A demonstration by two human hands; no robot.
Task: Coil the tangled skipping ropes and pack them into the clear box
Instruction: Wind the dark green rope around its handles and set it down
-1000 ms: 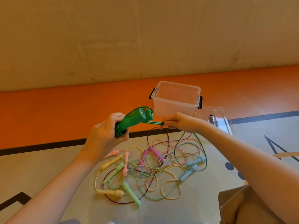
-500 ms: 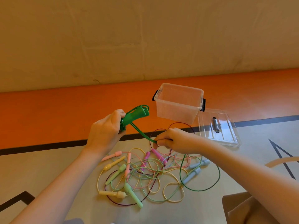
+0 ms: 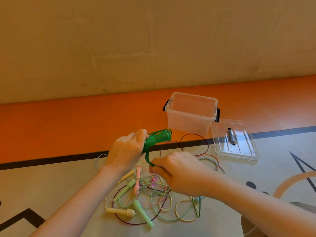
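Observation:
My left hand (image 3: pixel 125 150) grips the two dark green handles (image 3: pixel 156 140) of a skipping rope, with its cord looped round them. My right hand (image 3: pixel 177 171) pinches the green cord (image 3: pixel 147 159) just below the handles. Under both hands lies a tangle of pastel skipping ropes (image 3: pixel 153 199) on the floor, with yellow, mint and pink handles showing. The clear box (image 3: pixel 190 114) stands open and empty behind the tangle, to the right.
The box's clear lid (image 3: pixel 234 142) lies flat on the floor to the right of the box. A wall rises behind the orange floor strip (image 3: pixel 68 124). A black line (image 3: pixel 51 159) crosses the floor. Beige fabric (image 3: pixel 251 228) shows at the lower right.
My right hand has swung the green cord from beside the handles down and left to just under them. Both hands have dropped closer to the tangle.

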